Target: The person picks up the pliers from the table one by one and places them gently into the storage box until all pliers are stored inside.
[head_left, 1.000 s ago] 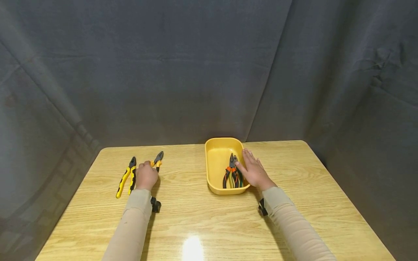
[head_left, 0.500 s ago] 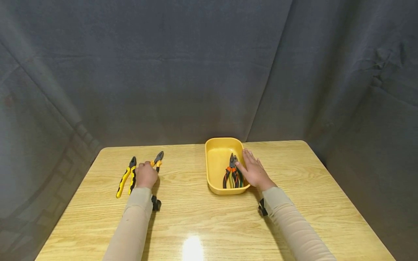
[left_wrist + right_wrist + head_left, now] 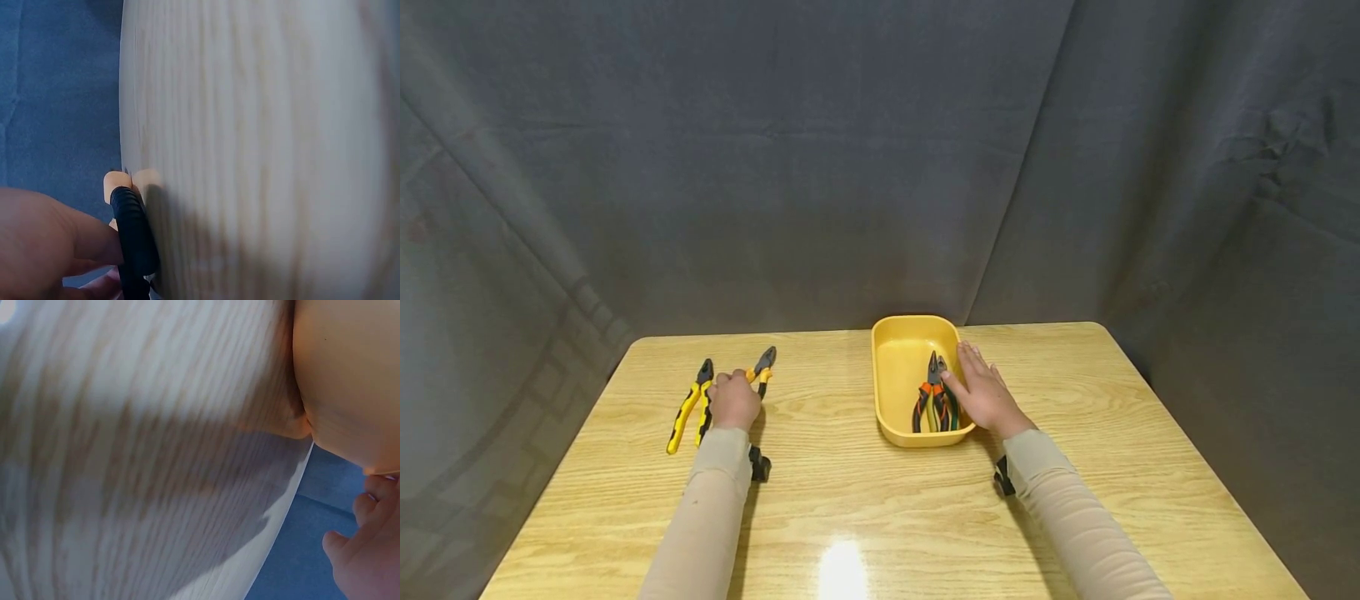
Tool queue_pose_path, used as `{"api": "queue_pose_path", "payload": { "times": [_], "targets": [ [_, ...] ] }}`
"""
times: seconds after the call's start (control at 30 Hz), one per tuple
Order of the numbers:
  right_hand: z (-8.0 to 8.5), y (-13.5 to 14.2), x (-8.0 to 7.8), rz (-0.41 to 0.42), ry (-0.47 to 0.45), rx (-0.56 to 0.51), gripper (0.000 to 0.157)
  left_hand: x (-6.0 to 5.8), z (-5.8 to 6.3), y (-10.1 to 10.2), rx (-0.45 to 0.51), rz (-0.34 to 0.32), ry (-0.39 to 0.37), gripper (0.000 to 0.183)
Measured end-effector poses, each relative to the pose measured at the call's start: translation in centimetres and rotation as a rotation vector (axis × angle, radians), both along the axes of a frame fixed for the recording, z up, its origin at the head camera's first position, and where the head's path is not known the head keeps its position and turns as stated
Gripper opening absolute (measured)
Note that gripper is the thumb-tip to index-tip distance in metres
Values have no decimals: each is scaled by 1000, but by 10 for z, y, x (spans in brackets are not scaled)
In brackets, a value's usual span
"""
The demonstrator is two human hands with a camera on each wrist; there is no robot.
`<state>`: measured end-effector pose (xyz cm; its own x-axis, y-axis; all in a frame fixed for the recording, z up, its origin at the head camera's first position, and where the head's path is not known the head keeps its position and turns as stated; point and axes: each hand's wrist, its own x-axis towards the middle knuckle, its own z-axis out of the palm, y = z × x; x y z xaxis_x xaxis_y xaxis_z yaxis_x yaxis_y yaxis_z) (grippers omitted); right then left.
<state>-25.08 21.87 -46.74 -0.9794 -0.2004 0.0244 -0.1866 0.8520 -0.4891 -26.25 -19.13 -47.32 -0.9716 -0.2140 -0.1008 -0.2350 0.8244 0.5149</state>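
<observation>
My left hand [image 3: 735, 402] holds a pair of combination pliers [image 3: 766, 360] by its yellow-orange and black handles, low over the left part of the table. In the left wrist view one black grip [image 3: 132, 228] shows beside the fingers; the rest is hidden. My right hand [image 3: 988, 400] rests at the right rim of a yellow plastic tray [image 3: 887, 437], fingers straight along the rim and thumb reaching over it. Inside that tray lie long-nose pliers [image 3: 934, 373] with orange and black handles, and green-handled pliers [image 3: 954, 410] partly hidden behind them.
Left of my left hand lies another pair of pliers [image 3: 681, 421] with yellow and black handles, spread apart. The wooden table [image 3: 820, 400] ends at a back edge before a grey curtain [image 3: 820, 208], which also hangs on both sides.
Hardly anything differs. My left hand has shifted very slightly with the pliers still in it; the right hand and the tray stay where they were.
</observation>
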Motion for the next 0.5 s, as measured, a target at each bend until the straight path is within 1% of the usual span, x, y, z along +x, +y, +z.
{"api": "queue_pose_path", "payload": {
  "times": [0.2,0.33,0.5],
  "targets": [
    [-1,0,0,0,6,2,74,4,4,0,-21,-8,-1,42],
    [-1,1,-1,0,5,4,74,5,6,0,-30,-20,14,41],
    [-3,1,-3,1,5,5,75,6,4,-2,-38,-34,31,42]
  ]
}}
